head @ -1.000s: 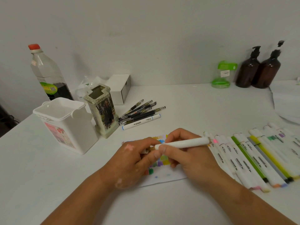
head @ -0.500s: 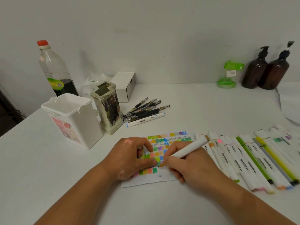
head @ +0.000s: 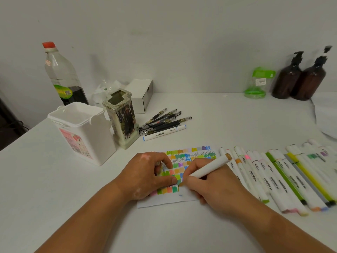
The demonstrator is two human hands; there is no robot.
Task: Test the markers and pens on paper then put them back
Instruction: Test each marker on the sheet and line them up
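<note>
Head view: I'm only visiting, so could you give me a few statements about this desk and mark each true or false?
1. The right hand holds a white marker with its tip on the paper. True.
2. The left hand hangs in the air, off the paper. False: it rests on the paper.
3. The black pens stand inside the white bin. False: the pens lie on the table beside the holder.
4. Two brown pump bottles stand at the back right. True.
</note>
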